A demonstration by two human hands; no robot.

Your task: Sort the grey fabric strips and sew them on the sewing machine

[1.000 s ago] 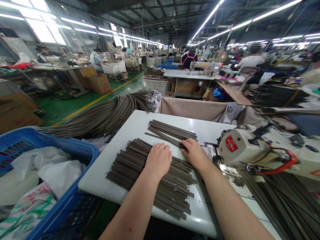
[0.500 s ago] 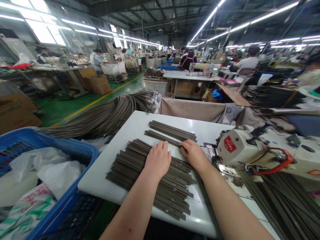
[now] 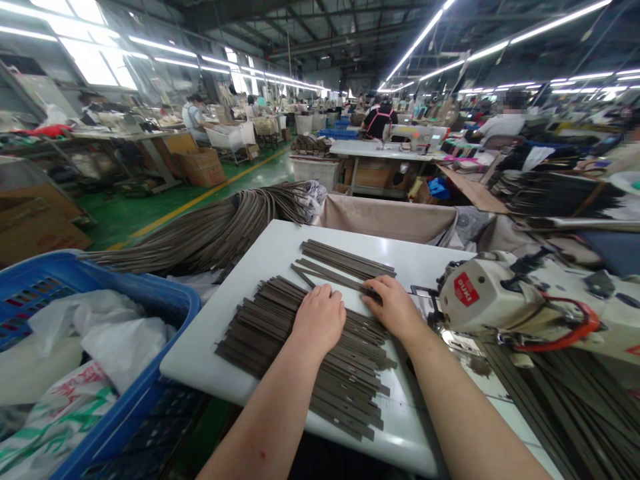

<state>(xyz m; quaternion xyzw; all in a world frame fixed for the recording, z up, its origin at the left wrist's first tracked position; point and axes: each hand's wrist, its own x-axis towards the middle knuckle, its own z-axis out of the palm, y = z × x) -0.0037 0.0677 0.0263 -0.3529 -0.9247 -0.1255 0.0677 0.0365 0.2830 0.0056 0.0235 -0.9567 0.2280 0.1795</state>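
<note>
Flat grey-brown strips lie in a broad pile [image 3: 265, 320] across the white table [image 3: 200, 360]. My left hand [image 3: 320, 320] is over that pile, fingers closed together. A slanting strip [image 3: 303, 277] runs in under its fingertips. My right hand [image 3: 395, 305] pinches the right end of another strip [image 3: 333, 273], just behind the pile. These two strips spread apart in a narrow V at their left ends. Beyond them is a smaller, neat row of strips [image 3: 345, 259]. The undersides of my fingers are hidden.
A white sewing machine [image 3: 480, 287] stands right of my right hand, long strips [image 3: 560, 400] beside it. To the left is a blue basket [image 3: 185, 313] with plastic bags. A thick bundle of strips [image 3: 225, 227] hangs behind the table. People work farther back.
The strip at my right fingers has parted from another, which now slants toward my left fingertips. My right hand has shifted slightly. The whole view has moved a little.
</note>
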